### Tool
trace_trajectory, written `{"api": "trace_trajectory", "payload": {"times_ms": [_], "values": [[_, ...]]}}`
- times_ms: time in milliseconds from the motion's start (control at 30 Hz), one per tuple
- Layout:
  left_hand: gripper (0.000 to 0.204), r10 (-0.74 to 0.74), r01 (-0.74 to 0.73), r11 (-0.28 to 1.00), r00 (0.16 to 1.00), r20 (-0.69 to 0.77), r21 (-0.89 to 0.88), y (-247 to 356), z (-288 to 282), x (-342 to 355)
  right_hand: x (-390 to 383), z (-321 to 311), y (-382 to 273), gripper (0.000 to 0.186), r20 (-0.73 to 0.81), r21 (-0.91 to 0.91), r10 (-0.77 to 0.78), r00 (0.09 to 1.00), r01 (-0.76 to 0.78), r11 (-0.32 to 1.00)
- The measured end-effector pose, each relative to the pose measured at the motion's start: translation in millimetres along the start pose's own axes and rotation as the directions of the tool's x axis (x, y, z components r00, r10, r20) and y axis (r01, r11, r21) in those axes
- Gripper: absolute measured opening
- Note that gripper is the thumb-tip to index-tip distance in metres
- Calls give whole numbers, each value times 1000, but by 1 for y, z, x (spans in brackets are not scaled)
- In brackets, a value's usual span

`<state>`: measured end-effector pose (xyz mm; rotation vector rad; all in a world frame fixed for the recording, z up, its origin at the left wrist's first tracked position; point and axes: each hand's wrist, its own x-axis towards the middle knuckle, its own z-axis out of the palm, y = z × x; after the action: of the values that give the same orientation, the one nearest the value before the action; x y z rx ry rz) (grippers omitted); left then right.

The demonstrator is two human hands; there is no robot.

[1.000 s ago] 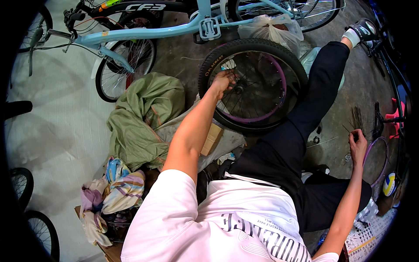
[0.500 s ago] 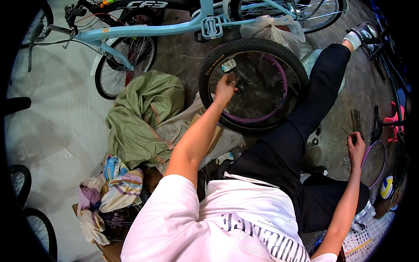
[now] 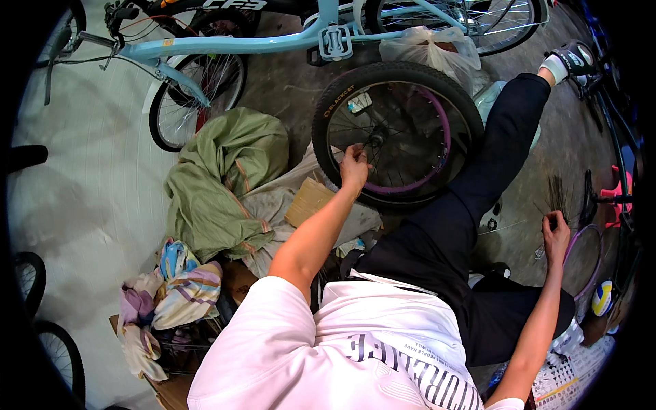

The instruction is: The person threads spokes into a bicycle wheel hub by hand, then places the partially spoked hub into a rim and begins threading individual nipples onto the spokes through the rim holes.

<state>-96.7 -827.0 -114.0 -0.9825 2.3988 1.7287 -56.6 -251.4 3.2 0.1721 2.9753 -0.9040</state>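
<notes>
A wheel lies flat on the floor in front of me, with a black knobbly tyre (image 3: 329, 89), a purple rim (image 3: 445, 130) and thin dark spokes around a black hub (image 3: 377, 135). My left hand (image 3: 354, 169) is over the near left part of the wheel, below the hub, fingers curled together. Whatever they pinch is too small to make out. Off to the right, a bundle of thin black spokes (image 3: 557, 191) fans out beyond my right hand (image 3: 556, 232), whose fingertips are closed at the bundle's near end.
A light blue bicycle (image 3: 239, 46) stands beyond the wheel, beside a tied plastic bag (image 3: 434, 51). Green sacking (image 3: 229, 178), cardboard (image 3: 313, 202) and rags (image 3: 188, 294) are heaped at left. My outstretched leg (image 3: 502, 137) runs along the wheel's right side. A purple hoop (image 3: 601, 249) lies at far right.
My left hand has moved from the hub toward me, to the near left edge of the rim. My right hand stays by the spoke bundle, its fingers shifted slightly.
</notes>
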Motion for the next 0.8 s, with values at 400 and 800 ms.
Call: {"api": "trace_trajectory", "payload": {"times_ms": [400,800], "values": [[33,-140,139,988,990,9,72,-17,28,-15,-5,3,7,15,27,-15,20,999,-20,1000],[59,-280,270,822,958,-57,502,0,75,-19,-5,2,2,14,22,12,39,999,-40,999]]}}
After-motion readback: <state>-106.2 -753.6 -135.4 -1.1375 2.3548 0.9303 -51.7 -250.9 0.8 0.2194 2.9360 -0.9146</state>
